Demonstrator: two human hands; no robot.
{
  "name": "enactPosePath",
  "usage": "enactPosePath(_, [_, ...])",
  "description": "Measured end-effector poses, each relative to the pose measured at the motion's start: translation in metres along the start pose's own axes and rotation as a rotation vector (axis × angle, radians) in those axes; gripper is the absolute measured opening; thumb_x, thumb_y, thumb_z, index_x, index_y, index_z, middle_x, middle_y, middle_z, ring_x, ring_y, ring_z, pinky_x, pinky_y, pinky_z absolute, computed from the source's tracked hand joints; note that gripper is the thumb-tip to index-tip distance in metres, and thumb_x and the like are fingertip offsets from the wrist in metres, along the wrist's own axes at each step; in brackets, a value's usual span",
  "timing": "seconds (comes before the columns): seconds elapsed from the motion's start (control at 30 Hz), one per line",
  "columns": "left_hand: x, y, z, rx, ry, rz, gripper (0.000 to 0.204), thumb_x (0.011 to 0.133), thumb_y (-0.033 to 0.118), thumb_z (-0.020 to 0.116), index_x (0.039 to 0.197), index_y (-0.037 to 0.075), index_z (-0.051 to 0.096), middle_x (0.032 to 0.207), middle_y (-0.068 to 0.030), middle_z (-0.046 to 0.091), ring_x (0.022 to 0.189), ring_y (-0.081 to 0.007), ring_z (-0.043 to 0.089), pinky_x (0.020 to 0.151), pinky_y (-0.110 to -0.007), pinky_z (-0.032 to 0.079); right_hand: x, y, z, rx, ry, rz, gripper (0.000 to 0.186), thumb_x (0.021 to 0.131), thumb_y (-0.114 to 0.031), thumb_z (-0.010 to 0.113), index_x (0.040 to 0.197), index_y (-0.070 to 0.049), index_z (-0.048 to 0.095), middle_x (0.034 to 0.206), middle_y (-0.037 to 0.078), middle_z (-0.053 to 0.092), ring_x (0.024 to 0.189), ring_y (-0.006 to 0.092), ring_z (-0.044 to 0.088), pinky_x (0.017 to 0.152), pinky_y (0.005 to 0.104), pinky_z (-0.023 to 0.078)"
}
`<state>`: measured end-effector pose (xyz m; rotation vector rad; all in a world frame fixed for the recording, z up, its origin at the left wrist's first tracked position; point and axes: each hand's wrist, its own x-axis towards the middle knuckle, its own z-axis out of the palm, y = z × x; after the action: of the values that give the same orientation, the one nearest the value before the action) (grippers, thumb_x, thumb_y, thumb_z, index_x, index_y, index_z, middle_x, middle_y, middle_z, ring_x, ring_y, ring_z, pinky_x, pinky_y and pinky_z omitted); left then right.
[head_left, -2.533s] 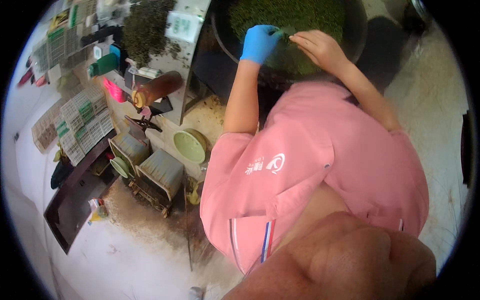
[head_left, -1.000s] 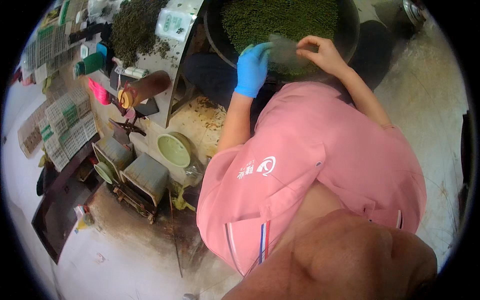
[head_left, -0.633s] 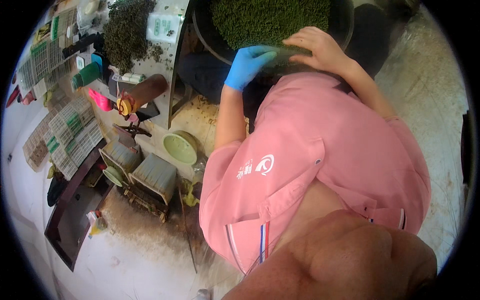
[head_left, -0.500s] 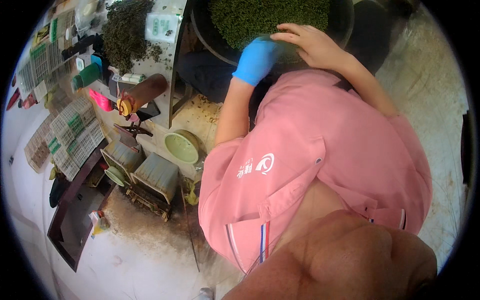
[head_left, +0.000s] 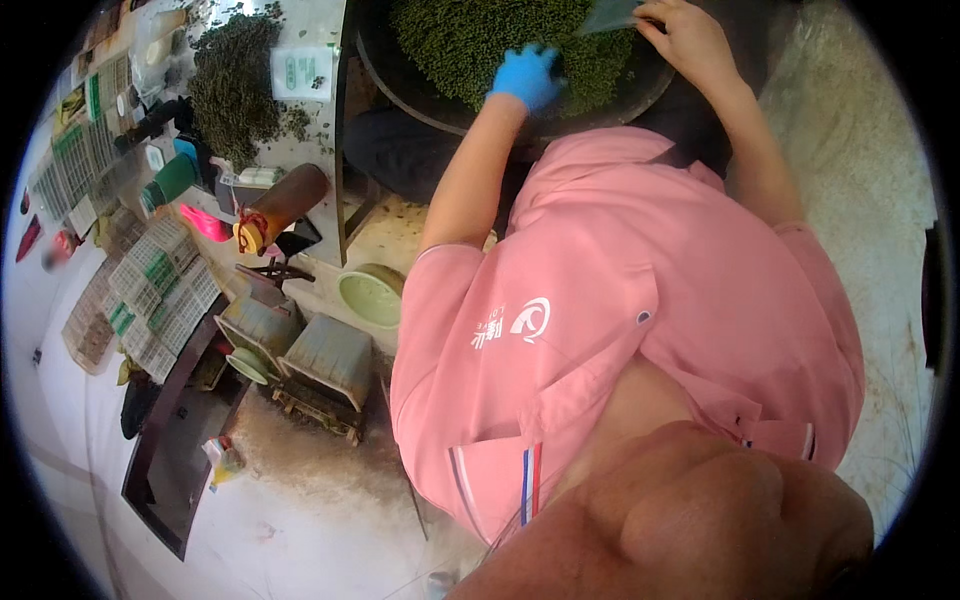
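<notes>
We are now digging our gloved left hand [head_left: 527, 77] into the green leaves [head_left: 470, 40] inside the dark pan [head_left: 400, 85], fingers spread. Our right hand [head_left: 690, 35], having lifted toward the pan's far rim, is pinching a clear bag [head_left: 610, 14].

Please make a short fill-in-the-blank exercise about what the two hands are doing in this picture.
1. The left hand wears a ____ glove.
2. It rests on small green pieces in a round dark ____.
3. The right hand is bare and holds a clear ____ over the pan.
4. The person's shirt is ____.

Missing words: blue; pan; bag; pink
</notes>
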<state>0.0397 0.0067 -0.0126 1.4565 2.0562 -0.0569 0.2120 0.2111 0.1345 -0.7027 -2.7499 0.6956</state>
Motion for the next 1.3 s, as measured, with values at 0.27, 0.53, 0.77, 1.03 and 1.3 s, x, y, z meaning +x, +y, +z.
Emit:
enactPosePath(0.27, [-0.042,-0.021,-0.036,-0.211,-0.106,-0.308,0.076,0.083,0.053,0.072,0.139,0.007,0.050,0.122,-0.0324,0.057,0.112,-0.0446,0.060,0.091,-0.049,0.052,-0.004,0.015,0.008,0.026,-0.048,0.029,0.014,0.080,-0.020,0.070,0.085,-0.006,0.073,0.084,0.013,0.065,0.082,0.0331,0.065,0.073,0.0425,0.053])
enactPosePath(0.53, [-0.010,0.034,-0.008,-0.184,-0.147,-0.109,0.090,0.072,0.067,0.073,0.142,0.017,0.050,0.136,-0.0288,0.048,0.119,-0.0488,0.054,0.097,-0.052,0.049,-0.008,0.020,0.011,0.011,-0.034,0.051,0.016,0.081,-0.020,0.070,0.087,-0.006,0.073,0.086,0.013,0.065,0.084,0.0332,0.065,0.074,0.0427,0.052])
enactPosePath(0.77, [0.001,0.027,0.017,-0.303,-0.291,0.004,0.068,0.075,0.050,0.077,0.131,0.014,0.062,0.122,-0.0244,0.064,0.109,-0.0395,0.063,0.095,-0.044,0.052,-0.010,0.016,0.012,0.045,-0.064,0.055,0.017,0.081,-0.019,0.070,0.090,-0.005,0.070,0.091,0.014,0.064,0.087,0.0329,0.065,0.076,0.0428,0.053])
enactPosePath(1.03, [-0.049,0.005,-0.069,-0.972,-0.416,-0.131,0.048,0.077,0.017,0.081,0.120,0.002,0.067,0.111,-0.0118,0.071,0.098,-0.0191,0.066,0.086,-0.032,0.053,-0.011,0.010,0.053,0.091,-0.138,-0.283,0.017,0.082,-0.025,0.069,0.085,-0.009,0.065,0.084,0.010,0.057,0.082,0.0307,0.062,0.071,0.0418,0.052])
enactPosePath(1.3, [-0.084,0.020,-0.128,-1.545,0.168,-0.032,0.038,0.078,0.002,0.078,0.114,0.000,0.068,0.101,-0.0045,0.072,0.086,-0.0107,0.066,0.077,-0.026,0.054,0.012,-0.029,0.109,0.080,-0.072,-0.483,0.014,0.078,-0.020,0.065,0.071,-0.009,0.060,0.077,0.008,0.057,0.077,0.0270,0.061,0.068,0.0394,0.051])
